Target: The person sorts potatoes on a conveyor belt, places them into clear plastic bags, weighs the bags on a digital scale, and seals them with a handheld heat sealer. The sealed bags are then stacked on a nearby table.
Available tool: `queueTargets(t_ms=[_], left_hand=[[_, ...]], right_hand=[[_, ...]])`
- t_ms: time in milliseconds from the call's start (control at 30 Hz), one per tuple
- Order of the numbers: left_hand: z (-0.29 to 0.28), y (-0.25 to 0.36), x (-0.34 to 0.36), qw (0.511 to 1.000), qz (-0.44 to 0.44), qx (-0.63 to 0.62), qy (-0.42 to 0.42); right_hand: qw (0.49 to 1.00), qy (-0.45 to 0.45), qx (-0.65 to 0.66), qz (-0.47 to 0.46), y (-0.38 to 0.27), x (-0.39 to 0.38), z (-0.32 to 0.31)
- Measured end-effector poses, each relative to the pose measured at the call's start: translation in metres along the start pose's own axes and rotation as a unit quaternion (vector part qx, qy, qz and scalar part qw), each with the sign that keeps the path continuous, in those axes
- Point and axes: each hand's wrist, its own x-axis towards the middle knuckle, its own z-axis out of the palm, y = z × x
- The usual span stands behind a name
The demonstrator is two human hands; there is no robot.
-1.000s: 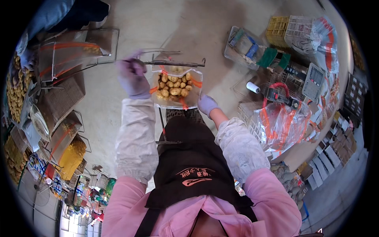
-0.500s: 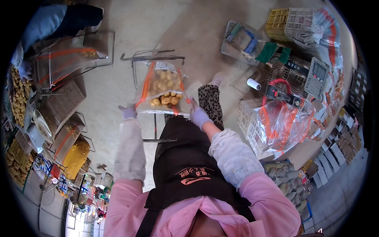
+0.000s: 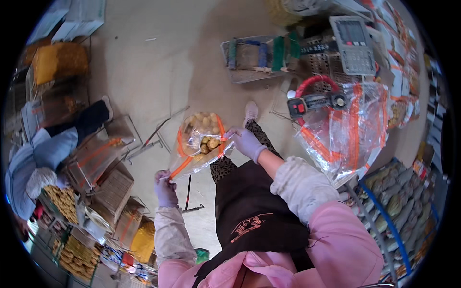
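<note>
Between my two gloved hands hangs a clear plastic bag [image 3: 192, 165] with orange stripes. Small round potatoes [image 3: 210, 144] fill its far end. My left hand [image 3: 166, 188], in a pale purple glove, is closed on the bag's near left corner. Farther up on the right, my right hand [image 3: 246, 144] pinches the bag's right edge beside an orange stripe. The film is pulled taut and creased between the hands. A thin metal stand [image 3: 156, 137] is just left of the bag, apart from it.
At right, clear orange-striped bags [image 3: 353, 129] lie beside a red-handled device [image 3: 314, 103] and a grey scale [image 3: 353, 43]. A shallow plastic bin [image 3: 249, 72] stands ahead on the floor. Another person [image 3: 48, 149] bends over potatoes at left. Filled sacks [image 3: 403, 211] sit behind a blue rail.
My view has swung to the right. The bag has come away from the metal stand, and its mouth is now pulled slanting, with my left hand nearer me than my right.
</note>
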Motion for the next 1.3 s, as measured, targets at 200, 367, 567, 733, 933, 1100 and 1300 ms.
queueTargets(t_ms=[200,367,567,733,933,1100,1300], left_hand=[[0.108,0.107,-0.023,0.989,0.068,-0.008,-0.131],[0.2,0.143,-0.043,0.955,0.152,0.066,-0.246],[0.329,0.186,-0.05,0.895,0.225,0.231,-0.308],[0.367,0.199,-0.075,0.84,0.374,0.109,-0.378],[0.256,0.151,-0.095,0.845,0.294,0.314,-0.318],[0.152,0.103,-0.123,0.81,0.154,0.519,-0.223],[0.105,0.073,-0.127,0.821,0.169,0.508,-0.199]], right_hand=[[0.994,0.077,0.079,-0.018,-0.059,-0.107,-0.077],[0.974,0.129,0.123,0.141,-0.067,-0.162,-0.103],[0.944,0.184,0.273,-0.028,-0.03,-0.118,-0.118],[0.789,0.189,0.583,0.034,-0.015,-0.066,-0.182],[0.684,0.264,0.68,0.018,-0.015,-0.05,-0.239],[0.641,0.285,0.708,0.081,0.003,-0.04,-0.229],[0.707,0.209,0.673,0.062,0.006,-0.017,-0.186]])
